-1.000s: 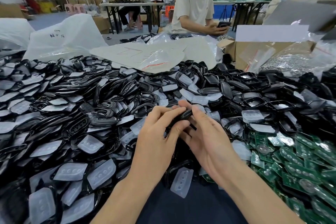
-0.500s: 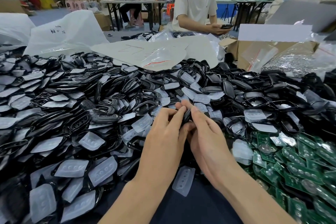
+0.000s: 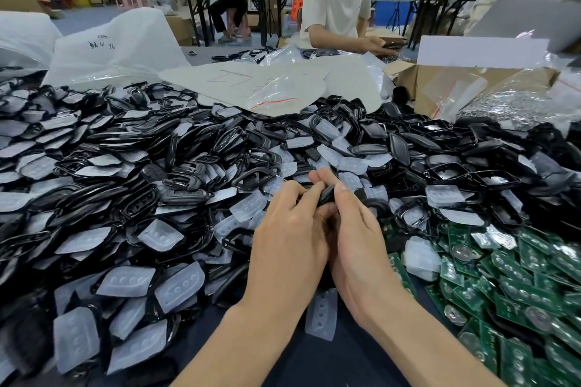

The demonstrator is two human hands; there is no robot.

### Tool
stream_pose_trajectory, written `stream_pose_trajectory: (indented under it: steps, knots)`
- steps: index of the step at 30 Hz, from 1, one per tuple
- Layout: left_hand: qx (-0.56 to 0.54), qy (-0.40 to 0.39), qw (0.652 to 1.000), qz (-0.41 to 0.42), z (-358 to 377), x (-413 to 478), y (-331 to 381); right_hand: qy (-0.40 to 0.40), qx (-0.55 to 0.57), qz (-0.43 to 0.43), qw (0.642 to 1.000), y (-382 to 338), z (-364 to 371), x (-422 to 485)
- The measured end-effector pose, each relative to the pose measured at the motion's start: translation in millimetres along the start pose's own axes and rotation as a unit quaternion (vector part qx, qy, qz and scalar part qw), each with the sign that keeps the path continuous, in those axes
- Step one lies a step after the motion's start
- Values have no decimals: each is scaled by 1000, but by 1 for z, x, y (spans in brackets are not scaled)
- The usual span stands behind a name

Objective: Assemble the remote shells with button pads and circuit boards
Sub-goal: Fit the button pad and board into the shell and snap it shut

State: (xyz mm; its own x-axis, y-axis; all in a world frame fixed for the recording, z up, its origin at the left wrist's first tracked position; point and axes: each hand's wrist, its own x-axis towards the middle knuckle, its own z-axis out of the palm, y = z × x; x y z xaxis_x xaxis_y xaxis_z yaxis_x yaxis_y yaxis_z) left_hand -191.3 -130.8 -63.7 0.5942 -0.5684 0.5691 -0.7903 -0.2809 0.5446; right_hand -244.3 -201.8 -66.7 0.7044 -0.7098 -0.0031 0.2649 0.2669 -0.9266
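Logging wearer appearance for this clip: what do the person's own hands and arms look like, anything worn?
The left hand and right hand are bare, with no gloves. Both forearms are uncovered down to the frame edge; no sleeve, watch, ring or wristband shows.

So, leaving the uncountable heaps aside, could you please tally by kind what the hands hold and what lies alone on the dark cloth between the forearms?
black remote shell, gripped by the left hand and the right hand: 1
translucent button pad, alone on the dark cloth: 1
Total: 2
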Motion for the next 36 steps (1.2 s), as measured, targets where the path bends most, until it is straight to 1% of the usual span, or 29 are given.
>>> stream_pose_trajectory:
  steps: [5, 7, 9, 11, 13, 16, 18, 20, 23, 25, 27, 32, 36]
  knots:
    - [-1, 33, 999, 11, 3, 1, -1, -6, -3, -7, 1000, 0, 0, -2]
    - [0, 38, 999, 10, 4, 1, -2, -13, -14, -15, 1000, -1, 0, -2]
    - [-25, 31, 999, 3, 5, 1, -3, -31, -37, -34, 998, -3, -1, -2]
    - [-95, 22, 995, -16, 4, 4, -4, -49, -57, -68, 995, -6, -4, -1]
    - [-193, 25, 979, -56, 0, 9, -7, -54, -73, -101, 991, -12, -9, 1]
    - [-343, 10, 930, -133, -7, 15, -10, -60, -143, -140, 978, -18, -16, 3]
    - [-402, 8, 902, -158, -9, 15, -13, -52, -172, -152, 972, -18, -19, 4]
    - [-402, 25, 900, -168, -9, 16, -14, -35, -172, -151, 973, -17, -21, 4]
    - [-375, 62, 912, -156, -9, 15, -14, -16, -183, -158, 970, -17, -22, 4]
    - [-350, 73, 924, -134, -10, 13, -13, -15, -184, -162, 969, -16, -21, 4]
    - [-328, 78, 934, -119, -11, 12, -13, -22, -167, -158, 973, -16, -19, 3]
    - [-329, 76, 934, -115, -11, 12, -13, -53, -82, -117, 988, -16, -16, 1]
    - [-300, 74, 945, -106, -8, 9, -13, -35, -83, -111, 990, -15, -15, 0]
